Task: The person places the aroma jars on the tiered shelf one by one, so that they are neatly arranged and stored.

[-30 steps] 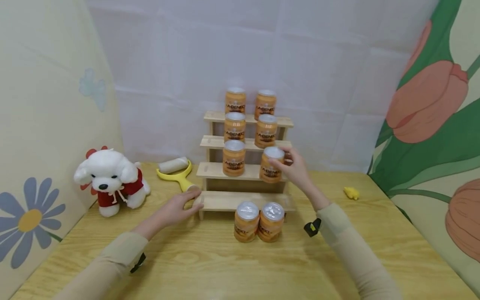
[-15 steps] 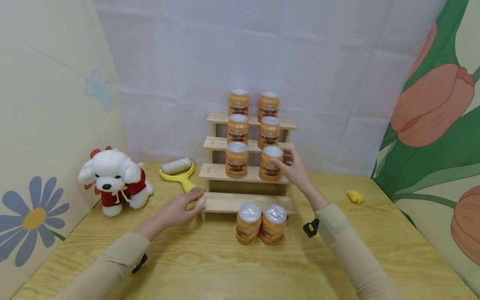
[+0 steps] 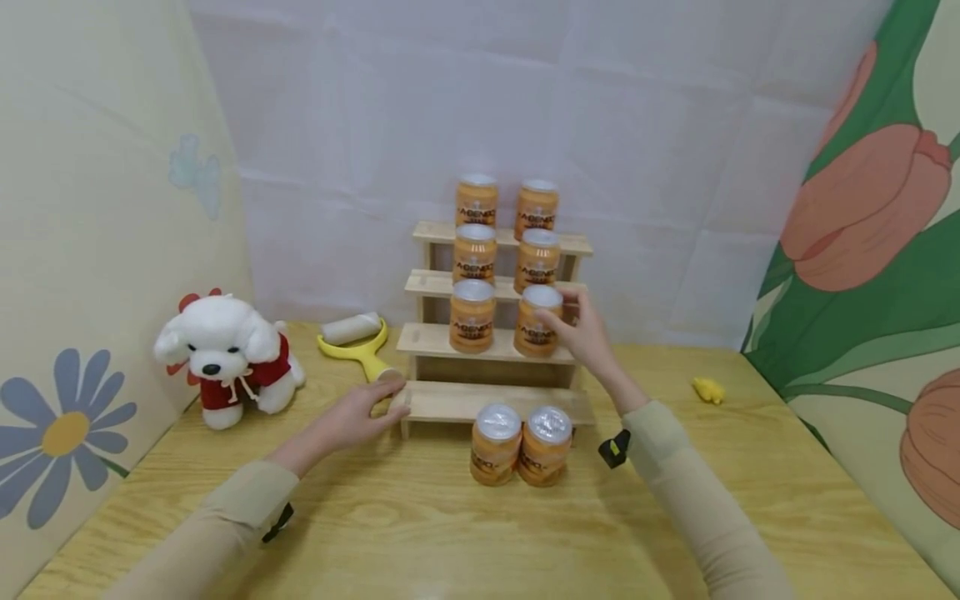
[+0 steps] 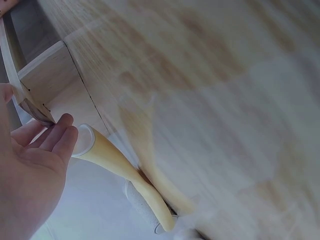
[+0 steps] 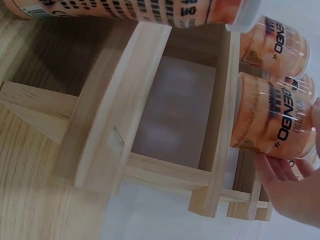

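My right hand [image 3: 592, 337] grips an orange can [image 3: 536, 335] by its side and top edge. This can stands on the right of the second-lowest step of a wooden tiered shelf [image 3: 442, 406], level with another orange can [image 3: 472, 321] to its left. In the right wrist view, the thumb and fingers [image 5: 287, 170] lie around the held can [image 5: 272, 120]. My left hand [image 3: 345, 425] pinches the left end of the lowest step; in the left wrist view its fingers [image 4: 59, 134] curl under the shelf's edge [image 4: 35, 111]. The thumb is only partly seen there.
Several more cans [image 3: 476, 250] stand in pairs on the upper steps. Two cans [image 3: 495, 454] stand on the table in front of the lowest step. A yellow-handled lint roller [image 3: 367, 360] and a white plush dog [image 3: 225, 354] are at left; a small yellow toy [image 3: 708, 390] is at right.
The right hand has shifted the gripped can slightly left and back on its step, closer to its neighbour. The left hand keeps its hold on the shelf. The head view has shifted slightly.
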{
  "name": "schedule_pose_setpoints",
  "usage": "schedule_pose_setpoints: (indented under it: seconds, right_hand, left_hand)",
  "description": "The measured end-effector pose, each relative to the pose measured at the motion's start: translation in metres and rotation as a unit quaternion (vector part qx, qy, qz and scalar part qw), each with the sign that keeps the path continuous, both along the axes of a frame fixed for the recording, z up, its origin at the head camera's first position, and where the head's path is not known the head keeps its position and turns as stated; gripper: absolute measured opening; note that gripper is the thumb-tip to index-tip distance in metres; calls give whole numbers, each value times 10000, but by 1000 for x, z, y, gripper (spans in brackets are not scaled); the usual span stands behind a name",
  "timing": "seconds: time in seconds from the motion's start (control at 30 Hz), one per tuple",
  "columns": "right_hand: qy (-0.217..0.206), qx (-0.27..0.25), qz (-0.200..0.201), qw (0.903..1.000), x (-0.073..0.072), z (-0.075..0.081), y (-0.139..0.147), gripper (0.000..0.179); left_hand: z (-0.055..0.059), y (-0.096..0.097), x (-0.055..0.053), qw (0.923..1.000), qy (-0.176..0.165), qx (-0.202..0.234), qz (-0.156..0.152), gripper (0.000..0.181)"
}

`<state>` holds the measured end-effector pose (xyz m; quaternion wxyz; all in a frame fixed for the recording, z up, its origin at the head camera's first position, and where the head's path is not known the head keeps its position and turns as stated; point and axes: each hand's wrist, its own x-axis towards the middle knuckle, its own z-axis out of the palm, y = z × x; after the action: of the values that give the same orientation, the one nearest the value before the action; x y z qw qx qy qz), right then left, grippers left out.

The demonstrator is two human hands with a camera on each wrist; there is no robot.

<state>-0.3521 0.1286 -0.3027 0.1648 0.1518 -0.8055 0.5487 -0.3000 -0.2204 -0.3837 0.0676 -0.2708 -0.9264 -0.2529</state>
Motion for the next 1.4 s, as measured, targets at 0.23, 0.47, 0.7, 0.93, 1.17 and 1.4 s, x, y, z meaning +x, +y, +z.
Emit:
schedule_pose_setpoints:
  seconds: [0.23,0.47,0.7,0.93,1.17,1.4]
  right_hand:
    - [-84,-47,37,9999,-1,1,1,52]
    - [-137,1,-41,9999,-2,1,0,57]
    - [-139,172,-132,9997,0,3,0,58]
    - [-41,609,40,9981,14,-1,5,65]
    - [11,760,168,9970,36,-10,16,56]
    - [-30,1006,325,9944,62,-18,22,55]
  left_hand:
    - [2,-1,0,10000,-8,-25,-25,54]
    - [2,0,0,10000,40,-3,-49,54]
    - [2,1,0,10000,17,-26,-1,54]
    - [2,0,2,10000,24,-22,-4,55]
    - [1,0,1,10000,62,-25,-15,54]
    - [1,0,1,10000,-36,-47,45,54]
